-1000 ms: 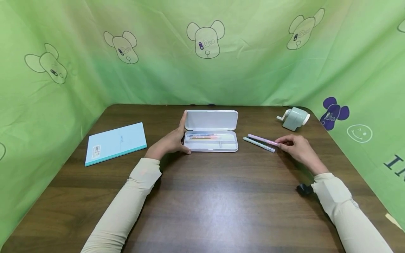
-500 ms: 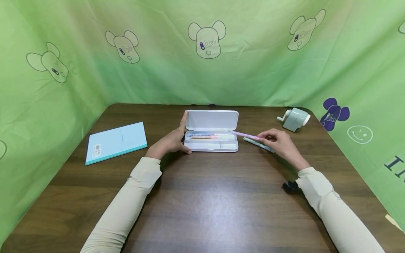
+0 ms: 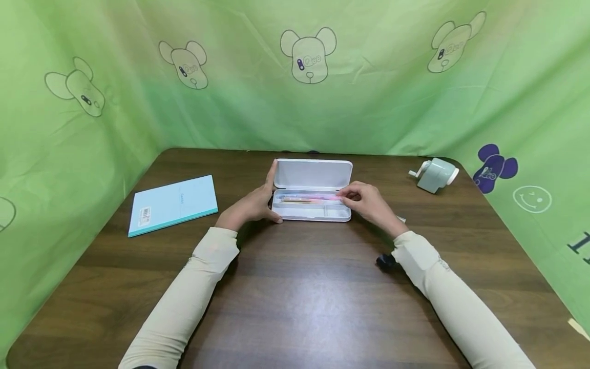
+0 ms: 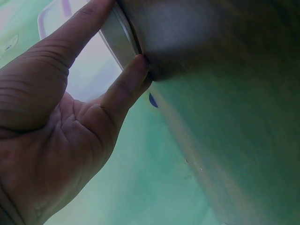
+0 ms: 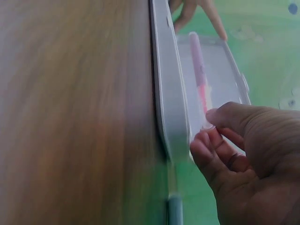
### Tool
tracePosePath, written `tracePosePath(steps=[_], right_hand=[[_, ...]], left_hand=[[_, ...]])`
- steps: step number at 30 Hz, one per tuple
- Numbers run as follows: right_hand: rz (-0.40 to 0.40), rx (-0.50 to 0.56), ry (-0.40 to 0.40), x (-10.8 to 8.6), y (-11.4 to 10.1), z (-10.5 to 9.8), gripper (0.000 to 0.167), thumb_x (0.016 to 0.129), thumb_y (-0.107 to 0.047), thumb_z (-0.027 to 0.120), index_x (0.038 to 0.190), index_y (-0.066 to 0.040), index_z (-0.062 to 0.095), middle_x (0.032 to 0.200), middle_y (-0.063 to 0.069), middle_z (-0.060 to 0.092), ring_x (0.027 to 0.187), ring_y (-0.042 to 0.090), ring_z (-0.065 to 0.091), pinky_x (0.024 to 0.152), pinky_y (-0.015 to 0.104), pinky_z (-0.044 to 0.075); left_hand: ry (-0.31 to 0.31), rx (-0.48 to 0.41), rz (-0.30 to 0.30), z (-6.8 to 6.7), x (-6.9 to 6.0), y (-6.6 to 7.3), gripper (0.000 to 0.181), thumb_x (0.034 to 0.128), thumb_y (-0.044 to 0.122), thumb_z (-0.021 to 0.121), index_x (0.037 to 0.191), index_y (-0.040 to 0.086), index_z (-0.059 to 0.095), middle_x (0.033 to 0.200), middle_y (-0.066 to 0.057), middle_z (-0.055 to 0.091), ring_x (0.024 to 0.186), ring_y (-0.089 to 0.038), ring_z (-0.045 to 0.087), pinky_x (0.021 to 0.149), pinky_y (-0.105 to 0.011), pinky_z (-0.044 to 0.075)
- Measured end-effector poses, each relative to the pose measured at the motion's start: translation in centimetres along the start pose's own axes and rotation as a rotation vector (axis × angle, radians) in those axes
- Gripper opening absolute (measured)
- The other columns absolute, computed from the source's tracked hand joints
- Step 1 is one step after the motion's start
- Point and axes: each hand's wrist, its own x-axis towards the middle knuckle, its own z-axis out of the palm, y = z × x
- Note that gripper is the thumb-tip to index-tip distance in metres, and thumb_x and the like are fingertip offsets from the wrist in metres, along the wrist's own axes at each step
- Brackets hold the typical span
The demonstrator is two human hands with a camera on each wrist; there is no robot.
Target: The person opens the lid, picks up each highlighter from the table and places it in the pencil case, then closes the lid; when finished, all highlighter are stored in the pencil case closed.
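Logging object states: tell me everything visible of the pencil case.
The pencil case is a shallow white box, plastic by its look, with rounded corners. Its lid, joined along the far edge, is open. Inside, low dividers mark a long rear compartment holding slim pens and smaller ones in front. It lies flat on the table. The left hand touches its left end; the right hand pinches a pink pen at the right end, its contact with the case unclear.

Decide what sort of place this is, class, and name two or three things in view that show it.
Probably a screened-off study space: printed green cloth hangs behind and beside the wooden table, which bears a light-blue notebook and an open pencil case.
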Motion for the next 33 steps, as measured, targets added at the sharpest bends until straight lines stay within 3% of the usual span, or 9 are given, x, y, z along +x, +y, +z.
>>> tracePosePath(steps=[12, 16, 20, 25, 33], right_hand=[[-0.021, 0.015, -0.019, 1.7, -1.7, 2.1, 0.016, 0.099, 0.004, 0.072, 0.112, 0.005, 0.080, 0.110, 0.018, 0.075, 0.098, 0.028, 0.070, 0.084, 0.023, 0.053], [-0.042, -0.002, -0.056, 2.1, -2.2, 2.7, 0.016, 0.099, 0.002, 0.072, 0.113, 0.006, 0.080, 0.108, 0.018, 0.074, 0.097, 0.030, 0.071, 0.086, 0.032, 0.056], [-0.066, -0.056, -0.071, 2.2, -2.7, 2.9, 0.024, 0.099, -0.002, 0.076, 0.121, 0.006, 0.078, 0.112, 0.019, 0.072, 0.098, 0.033, 0.071, 0.090, 0.043, 0.058], [-0.069, -0.077, -0.015, 1.7, -2.3, 2.1, 0.026, 0.098, -0.004, 0.078, 0.123, 0.006, 0.078, 0.114, 0.019, 0.072, 0.098, 0.033, 0.071, 0.092, 0.047, 0.058], [-0.020, -0.116, 0.077, -0.7, 0.5, -1.3, 0.021, 0.100, -0.006, 0.078, 0.119, 0.003, 0.080, 0.108, 0.017, 0.074, 0.096, 0.028, 0.070, 0.086, 0.029, 0.055]], left_hand=[[-0.006, 0.008, -0.007, -0.2, 0.0, 0.4, 0.158, 0.0827, 0.010, 0.098, 0.165, 0.025, -0.037, 0.178, -0.028, 0.009, 0.154, -0.044, 0.039, 0.125, -0.053, 0.033], [-0.003, 0.006, 0.001, -0.2, -0.1, 0.4, 0.158, 0.0820, 0.009, 0.098, 0.165, 0.022, -0.036, 0.173, -0.033, 0.023, 0.151, -0.044, 0.043, 0.124, -0.052, 0.035], [0.001, 0.007, 0.006, -0.1, -0.1, 0.4, 0.158, 0.0822, 0.008, 0.098, 0.165, 0.021, -0.036, 0.173, -0.033, 0.022, 0.148, -0.045, 0.047, 0.122, -0.053, 0.037], [0.002, 0.004, 0.001, -0.1, -0.1, 0.3, 0.158, 0.0822, 0.008, 0.097, 0.165, 0.023, -0.036, 0.173, -0.033, 0.023, 0.151, -0.044, 0.044, 0.123, -0.052, 0.036], [0.001, 0.012, -0.010, -0.1, -0.1, 0.3, 0.158, 0.0824, 0.009, 0.097, 0.165, 0.024, -0.037, 0.177, -0.030, 0.009, 0.152, -0.046, 0.041, 0.125, -0.053, 0.034]])
